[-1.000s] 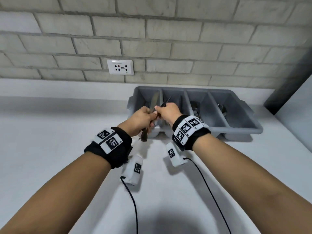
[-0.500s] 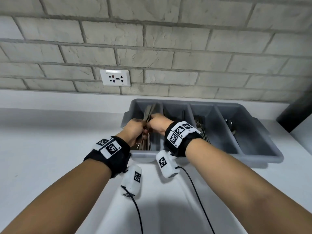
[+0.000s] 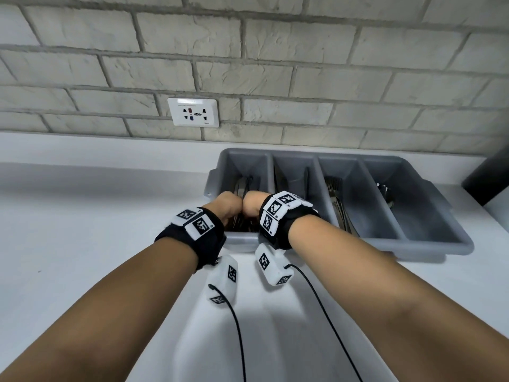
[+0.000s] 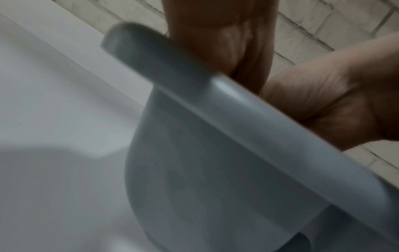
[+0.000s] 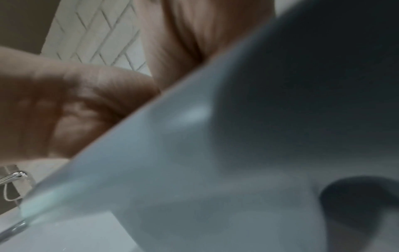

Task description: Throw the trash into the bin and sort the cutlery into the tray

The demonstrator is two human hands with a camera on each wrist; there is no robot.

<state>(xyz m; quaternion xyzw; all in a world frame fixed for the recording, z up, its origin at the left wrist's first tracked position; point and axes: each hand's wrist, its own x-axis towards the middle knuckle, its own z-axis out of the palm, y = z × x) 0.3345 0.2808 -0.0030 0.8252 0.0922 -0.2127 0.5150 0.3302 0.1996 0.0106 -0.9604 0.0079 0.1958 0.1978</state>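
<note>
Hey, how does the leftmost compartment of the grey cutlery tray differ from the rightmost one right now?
The leftmost compartment has both hands, the left hand and the right hand, reaching down into it; the rightmost compartment has no hand near it. The leftmost holds long cutlery running along it; the rightmost shows only something shiny near its back. Both are parts of one grey tray and look alike in shape.

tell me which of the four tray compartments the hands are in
The leftmost compartment of the grey plastic cutlery tray: both the left hand and right hand reach down into it, over its cutlery. The other three have no hand in them.
</note>
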